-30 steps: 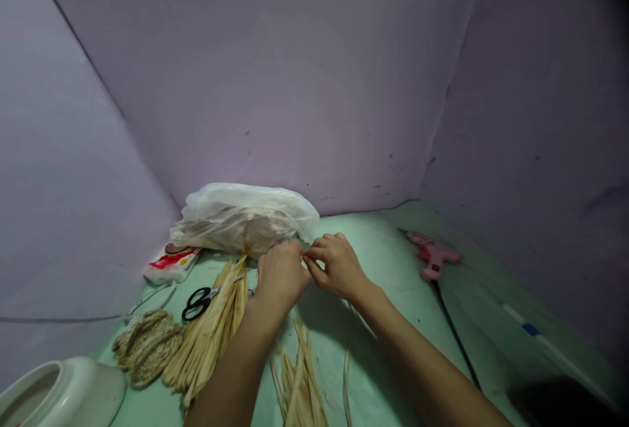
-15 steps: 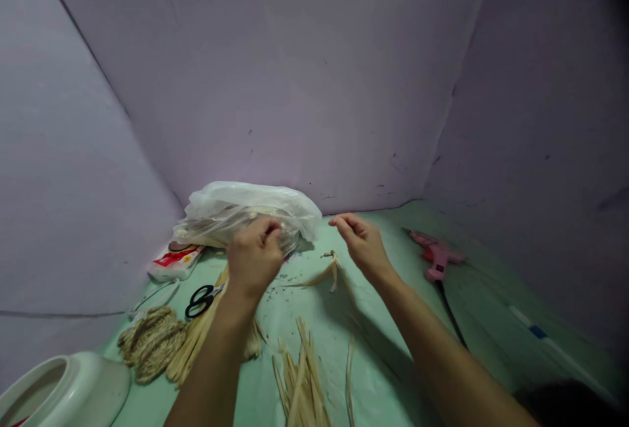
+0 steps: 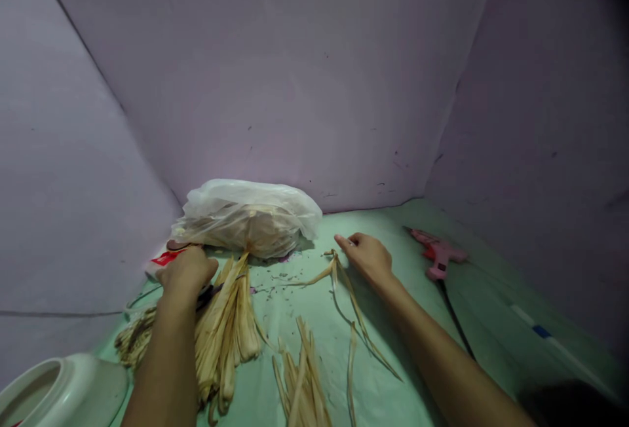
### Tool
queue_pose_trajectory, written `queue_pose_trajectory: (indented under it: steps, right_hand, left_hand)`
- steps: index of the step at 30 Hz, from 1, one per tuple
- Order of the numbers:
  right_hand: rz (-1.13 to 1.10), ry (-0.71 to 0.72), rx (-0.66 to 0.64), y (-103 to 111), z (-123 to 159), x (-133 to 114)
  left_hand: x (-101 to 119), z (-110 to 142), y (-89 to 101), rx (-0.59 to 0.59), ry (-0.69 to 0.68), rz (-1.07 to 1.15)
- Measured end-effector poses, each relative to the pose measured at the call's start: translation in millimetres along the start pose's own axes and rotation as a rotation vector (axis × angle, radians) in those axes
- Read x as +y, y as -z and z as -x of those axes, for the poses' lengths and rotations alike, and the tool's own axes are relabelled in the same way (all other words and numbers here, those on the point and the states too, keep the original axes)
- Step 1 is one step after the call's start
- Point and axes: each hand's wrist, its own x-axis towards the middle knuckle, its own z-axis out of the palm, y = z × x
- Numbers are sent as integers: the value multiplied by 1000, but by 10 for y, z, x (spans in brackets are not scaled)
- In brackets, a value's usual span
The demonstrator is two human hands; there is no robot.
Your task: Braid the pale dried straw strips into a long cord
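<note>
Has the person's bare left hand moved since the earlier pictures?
Yes. Against the bulging translucent white plastic bag, the bare left hand moved left, from before its middle to near its left end.

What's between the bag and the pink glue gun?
In the head view, the joined strips and right hand are between the bag and glue gun.
</note>
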Motion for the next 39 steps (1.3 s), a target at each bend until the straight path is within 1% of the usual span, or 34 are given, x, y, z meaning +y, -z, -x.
queue_pose_trajectory:
  steps: [1,2,3,4,5,6,7,8,10,11,13,15,17,21,23,26,29,31,33,36,39]
  right_hand:
    - [43,4,-9,-44,11,2]
    - [70,16,-15,-82,21,0]
    - [88,29,-21,-111,30,-2]
    - [101,43,-26,-131,38,-4]
    - [112,57,-30,-142,45,-4]
    - [123,71,-31,-145,52,-2]
    - [136,86,-31,-142,60,0]
    - [150,101,-28,-137,67,3]
    - [177,130,-16,-128,82,4]
    - [188,141,-11,-127,88,1]
    - [209,163,-6,-139,98,-7]
    - [225,186,-12,-164,102,-13]
    - [227,194,-12,-194,103,-9]
    - [174,132,17,-232,95,27]
    - [158,115,12,-233,90,45]
    - [172,133,14,-224,91,57]
    - [194,163,20,-220,97,57]
    - [195,188,8,-222,97,56]
    - [183,202,-14,-223,92,57]
    - [178,183,-36,-223,83,64]
    - [200,155,-36,-224,77,72]
  left_hand:
    - [131,67,35,-15,36,-101]
    - [297,147,59,-13,-1,-148]
    - [489,233,59,15,-83,-131]
    - [692,320,25,29,-218,-75]
    - [892,401,-47,-18,-312,-21]
    - [1076,469,-155,-95,-403,17]
    - [1232,523,-290,-190,-439,27]
    - [1355,561,-442,-253,-446,26]
    - [1497,597,-747,-320,-453,19]
    - [1524,602,-879,-328,-464,23]
    - [1526,600,-1072,-296,-506,40]
    - [1508,596,-1171,-252,-539,56]
    - [1503,591,-1201,-239,-549,61]
    - [1539,554,-1188,-241,-514,75]
    - [1551,525,-1186,-235,-543,95]
    - [1534,494,-1199,-238,-641,75]
    - [1482,510,-1198,-216,-696,-2]
    - [1452,553,-1170,-208,-757,-61]
    - [1447,608,-1118,-228,-841,-112]
    - [1507,651,-1031,-248,-960,-132]
    - [1643,566,-992,-249,-1055,-101]
